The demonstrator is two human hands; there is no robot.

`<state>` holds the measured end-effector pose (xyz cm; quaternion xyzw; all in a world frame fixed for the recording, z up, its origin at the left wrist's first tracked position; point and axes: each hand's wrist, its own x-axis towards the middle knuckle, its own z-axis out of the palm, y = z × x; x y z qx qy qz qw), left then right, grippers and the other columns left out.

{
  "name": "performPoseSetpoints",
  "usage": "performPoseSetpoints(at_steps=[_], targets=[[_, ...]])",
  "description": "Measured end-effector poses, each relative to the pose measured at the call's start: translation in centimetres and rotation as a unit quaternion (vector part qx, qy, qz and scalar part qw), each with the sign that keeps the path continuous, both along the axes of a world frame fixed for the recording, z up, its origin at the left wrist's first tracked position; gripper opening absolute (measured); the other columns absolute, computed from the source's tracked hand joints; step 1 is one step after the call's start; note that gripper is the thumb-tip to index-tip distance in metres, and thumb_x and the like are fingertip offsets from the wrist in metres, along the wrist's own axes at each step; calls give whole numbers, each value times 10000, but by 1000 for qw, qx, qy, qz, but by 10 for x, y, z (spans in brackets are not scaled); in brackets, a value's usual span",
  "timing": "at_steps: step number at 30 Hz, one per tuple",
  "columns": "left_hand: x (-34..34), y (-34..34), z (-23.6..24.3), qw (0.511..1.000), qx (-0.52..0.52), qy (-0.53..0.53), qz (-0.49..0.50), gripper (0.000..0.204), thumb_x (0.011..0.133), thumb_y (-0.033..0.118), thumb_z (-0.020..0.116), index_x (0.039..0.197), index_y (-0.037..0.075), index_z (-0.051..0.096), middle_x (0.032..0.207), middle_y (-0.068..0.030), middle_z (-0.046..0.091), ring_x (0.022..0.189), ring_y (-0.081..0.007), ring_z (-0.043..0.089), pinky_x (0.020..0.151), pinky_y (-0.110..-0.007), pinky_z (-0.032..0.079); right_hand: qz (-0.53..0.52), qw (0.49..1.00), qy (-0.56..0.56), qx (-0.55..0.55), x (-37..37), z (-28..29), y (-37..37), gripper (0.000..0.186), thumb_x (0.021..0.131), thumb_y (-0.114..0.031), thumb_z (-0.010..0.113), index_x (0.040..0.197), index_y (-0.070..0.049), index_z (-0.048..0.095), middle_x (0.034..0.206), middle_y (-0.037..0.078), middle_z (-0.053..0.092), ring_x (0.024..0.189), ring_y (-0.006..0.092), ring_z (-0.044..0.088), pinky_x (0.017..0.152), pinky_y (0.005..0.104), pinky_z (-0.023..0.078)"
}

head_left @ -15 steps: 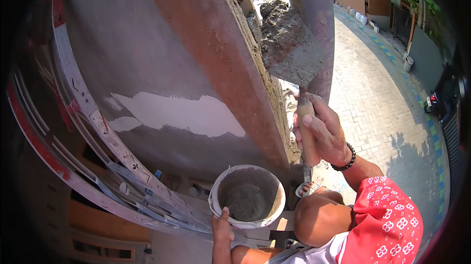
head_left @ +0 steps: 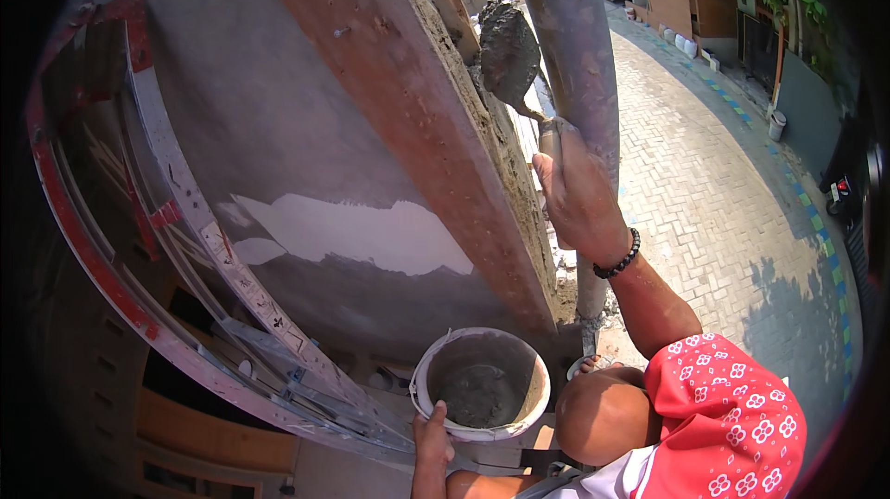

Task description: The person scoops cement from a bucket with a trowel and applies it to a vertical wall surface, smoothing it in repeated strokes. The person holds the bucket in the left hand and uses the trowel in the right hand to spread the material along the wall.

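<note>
I'm pinching the rim of the bucket [head_left: 493, 433] at six o'clock with my left hand [head_left: 432, 436], thumb lying over the edge. Grey mortar [head_left: 475, 393] is sitting inside. Between two and three o'clock, my right hand [head_left: 586, 198] is wrapping its fingers around the handle of the trowel [head_left: 551, 138]; its mortar-laden blade is pointing up toward twelve, just beside the wall's rough edge. Whether they're touching, I cannot tell. A grey pole [head_left: 577, 44] is standing at one o'clock, and a red-and-white ladder [head_left: 221, 247] is leaning at nine.
</note>
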<state>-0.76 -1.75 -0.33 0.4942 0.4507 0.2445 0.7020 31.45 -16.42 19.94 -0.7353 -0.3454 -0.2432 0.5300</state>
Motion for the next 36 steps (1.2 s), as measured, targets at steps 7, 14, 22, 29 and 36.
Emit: performPoseSetpoints(at_steps=[7,14,22,29,36], targets=[[1,-3,4,1000,-4,25,14,365,923,89,568,1265,-26,508,1169,-137,604,1015,-242,600,822,-365,505,-5,1000,-13,12,4,2,28,520,870,-110,583,1310,82,381,1065,361,530,975,476,553,781,486,441],[-2,-2,1,999,26,40,-14,346,920,95,569,1247,-5,521,1116,-125,618,892,-214,636,623,-323,545,40,998,-29,-41,7,17,13,545,852,-117,575,1295,116,360,767,298,594,744,453,605,675,478,473],[-10,12,-22,999,32,37,-15,336,919,96,560,1238,0,516,1080,-131,618,815,-253,652,507,-372,568,72,994,-33,-78,7,24,0,499,840,-101,583,1276,60,401,785,307,604,763,446,622,684,473,483],[-4,10,-8,997,25,57,-44,344,923,102,547,1249,1,501,1098,-139,613,791,-277,660,431,-392,574,140,987,-35,-66,-12,8,-19,547,809,-60,565,1312,49,378,740,258,583,697,439,599,627,472,454],[-1,6,-2,999,1,28,-19,412,893,25,559,1291,-49,482,1256,-152,563,1104,-251,562,961,-369,429,185,982,9,-25,-51,-32,-43,628,789,-65,556,1351,109,336,926,300,573,884,464,585,763,476,469]])
